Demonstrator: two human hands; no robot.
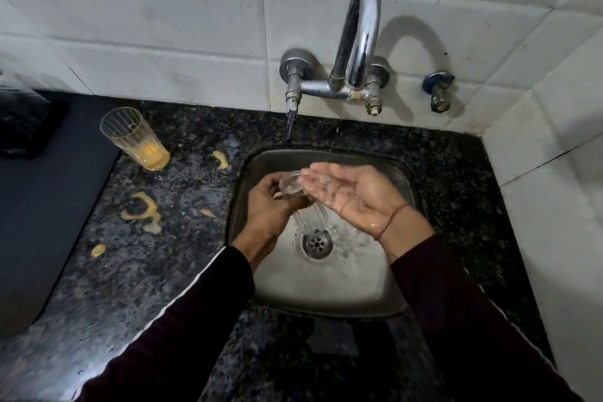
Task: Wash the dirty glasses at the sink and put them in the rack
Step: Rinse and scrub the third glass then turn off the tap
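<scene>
- Over the steel sink (pixel 365 287), at the centre of the view, the left hand (pixel 270 206) gripped a clear ribbed glass (pixel 293 188), its fingers curled round it near the base, with the base turned up and the mouth slanting down toward the drain (pixel 316 243).
- The right hand (pixel 349 188) lay palm-up, fingers relaxed and wet, just beside the glass base at 3 o'clock, holding nothing.
- At 10 o'clock on the dark granite tabletop (pixel 456 179) stood a second glass (pixel 135 140), upright, with orange residue at its bottom and orange spills (pixel 143 209) around it.
- The wall tap (pixel 355 42) sat at 12 o'clock.
- No rack could be made out.
- To rinse well, I judge the left hand's grip should stay firm on the slippery wall, and the right hand's fingers should rub rim and inside under the stream before the glass leaves the sink.
</scene>
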